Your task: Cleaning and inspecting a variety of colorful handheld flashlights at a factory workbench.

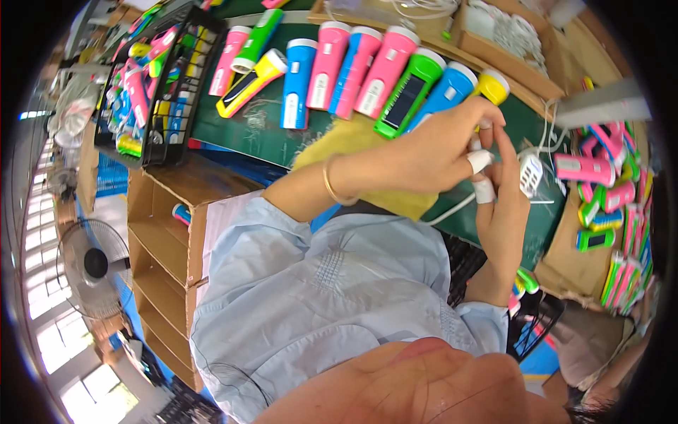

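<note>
My left hand (448,152), with a bracelet at its wrist, and my right hand (507,194) meet over the right part of the green table (272,145). White wraps cover several fingertips. The fingers of both hands are bent together at the tips; anything small between them is hidden. Just beyond the hands lie a yellow flashlight (493,86), a blue flashlight (448,88) and a green flashlight (409,92) with a dark panel. Pink flashlights (388,71) and a blue one (299,85) continue the row leftward. A yellow cloth (367,152) lies under my left forearm.
A black crate (180,92) full of flashlights stands at the left, above a cardboard shelf (159,251). Right of my hands are a white power strip (530,177) with cables and a carton with more flashlights (586,169). A box of white parts (505,32) sits at the back.
</note>
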A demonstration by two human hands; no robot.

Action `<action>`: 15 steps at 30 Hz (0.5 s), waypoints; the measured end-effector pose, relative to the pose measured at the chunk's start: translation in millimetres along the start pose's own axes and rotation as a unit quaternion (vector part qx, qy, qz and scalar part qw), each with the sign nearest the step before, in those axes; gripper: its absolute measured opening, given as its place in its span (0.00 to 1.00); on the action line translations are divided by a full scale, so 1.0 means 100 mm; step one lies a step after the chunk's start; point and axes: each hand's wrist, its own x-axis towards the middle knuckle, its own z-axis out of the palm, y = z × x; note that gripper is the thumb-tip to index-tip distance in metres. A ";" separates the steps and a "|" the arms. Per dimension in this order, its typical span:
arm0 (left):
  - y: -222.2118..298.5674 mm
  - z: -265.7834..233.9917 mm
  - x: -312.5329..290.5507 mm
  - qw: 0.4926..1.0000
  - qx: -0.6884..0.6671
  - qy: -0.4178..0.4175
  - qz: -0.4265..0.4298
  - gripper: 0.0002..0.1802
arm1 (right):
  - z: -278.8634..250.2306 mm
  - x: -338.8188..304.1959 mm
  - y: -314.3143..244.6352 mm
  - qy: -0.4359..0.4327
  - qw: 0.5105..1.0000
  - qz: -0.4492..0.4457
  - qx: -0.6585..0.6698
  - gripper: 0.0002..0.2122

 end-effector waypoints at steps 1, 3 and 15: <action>-0.02 -0.20 0.04 0.996 -0.070 -0.026 -0.057 0.22 | -0.01 0.06 0.07 -0.006 0.999 -0.035 0.015 0.22; -0.31 -0.83 0.21 0.960 0.265 0.069 0.052 0.20 | -0.03 0.14 0.28 -0.027 0.987 -0.060 0.145 0.19; -2.05 -4.09 0.50 0.716 0.651 0.120 -0.221 0.30 | 0.29 0.22 0.44 -0.139 0.890 0.120 0.417 0.16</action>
